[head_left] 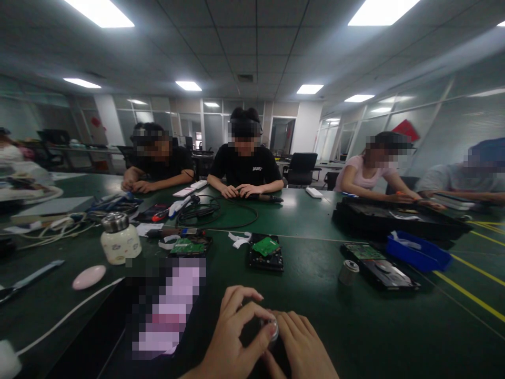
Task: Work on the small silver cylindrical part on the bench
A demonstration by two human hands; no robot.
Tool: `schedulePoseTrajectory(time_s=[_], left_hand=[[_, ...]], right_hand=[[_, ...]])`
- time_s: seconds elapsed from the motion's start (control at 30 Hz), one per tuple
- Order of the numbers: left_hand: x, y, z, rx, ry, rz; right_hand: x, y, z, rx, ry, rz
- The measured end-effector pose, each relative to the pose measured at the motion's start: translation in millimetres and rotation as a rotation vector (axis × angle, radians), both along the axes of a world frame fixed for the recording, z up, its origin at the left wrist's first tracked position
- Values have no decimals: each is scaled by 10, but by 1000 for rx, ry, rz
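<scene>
Low in the middle of the head view, my left hand pinches a small round silver metal part between thumb and index finger. My right hand is closed against the other side of that part, fingers together, and hides most of it. Beyond my hands lies a black hard drive with a green circuit board on top. To the right stands a small metal cylinder, close to an opened hard drive.
A blue bin and a black tray are at the right. On the left are a cream jar, a pink oval object, a white cable and another drive with a green board. Several people sit around the table.
</scene>
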State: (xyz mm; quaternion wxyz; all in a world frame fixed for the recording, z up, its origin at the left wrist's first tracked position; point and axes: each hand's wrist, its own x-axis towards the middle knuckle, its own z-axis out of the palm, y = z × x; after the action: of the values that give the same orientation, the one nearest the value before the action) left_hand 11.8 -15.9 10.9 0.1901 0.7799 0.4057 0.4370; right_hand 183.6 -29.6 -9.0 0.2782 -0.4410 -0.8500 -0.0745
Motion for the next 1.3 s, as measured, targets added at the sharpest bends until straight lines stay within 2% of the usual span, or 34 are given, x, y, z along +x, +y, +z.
schedulePoseTrajectory(time_s=[0.17,0.33,0.6,0.83,1.0,1.3], left_hand=[[-1,4,11,12,32,-11],[9,10,22,-1,-20,10],[2,6,9,-21,-12,4],[-9,4,18,-12,12,-43],[-5,7,-17,2,-36,-16],[-13,13,3,-85,13,-40]], right_hand=[[-6,-7,-17,-30,15,-3],[-17,-14,26,-62,30,7],[2,-1,-1,-5,5,23],[-18,-13,5,-63,31,8],[-15,-7,7,-83,37,23],[0,-9,-14,-123,24,28]])
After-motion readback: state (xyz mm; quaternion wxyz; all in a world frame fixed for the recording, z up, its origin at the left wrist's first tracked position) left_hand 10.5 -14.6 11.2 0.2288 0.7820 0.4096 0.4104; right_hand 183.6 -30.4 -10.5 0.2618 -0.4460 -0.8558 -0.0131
